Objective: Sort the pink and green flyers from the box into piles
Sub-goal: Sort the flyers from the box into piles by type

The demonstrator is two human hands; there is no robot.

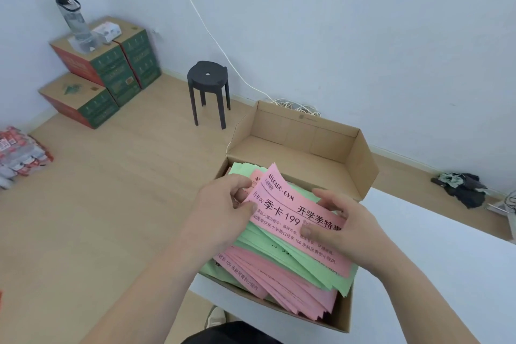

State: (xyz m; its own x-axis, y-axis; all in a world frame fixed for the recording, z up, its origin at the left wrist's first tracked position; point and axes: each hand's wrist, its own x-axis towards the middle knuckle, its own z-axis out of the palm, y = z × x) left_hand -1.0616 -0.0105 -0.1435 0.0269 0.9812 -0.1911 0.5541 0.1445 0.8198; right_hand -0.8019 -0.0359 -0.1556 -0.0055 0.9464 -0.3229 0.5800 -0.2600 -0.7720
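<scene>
Biggest thing in shot is the white flat table point(435, 260). Parked at its left end is the open brown cardboard box point(304, 145), lid flap thrown back, its left side looking very close to the table's edge, so a hard sideways tug could, I'd say, nudge the whole lot toward the floor. Inside, it's crammed: a slanting heap of loose green paper flyers point(307, 262) shuffled through with loose pink paper flyers point(293, 296), corners poking over the box's front wall. That's the real hazard here, because thin sheets cling. Lifting one may drag a green neighbour into the wrong pile, or tip the overhanging ones out. And on top is the one in play: a pink printed paper flyer point(293, 209), black lettering up, raised off the heap at its left end and slightly bowed. Pull the two ends apart too eagerly and it creases or tears. Now the hands. The left hand point(220, 215) has its fingers curled at the flyer's left end, thumb and fingertips pinching the edge. Another pink sheet shows just behind, and I can't tell whether it's caught in that pinch too. The right hand point(351, 229) is half closed over the right end, its thumb point(310, 232) pressed flat on the print, fingers wrapped round the far edge. Both hands have hold of it, neither spread wide.
</scene>
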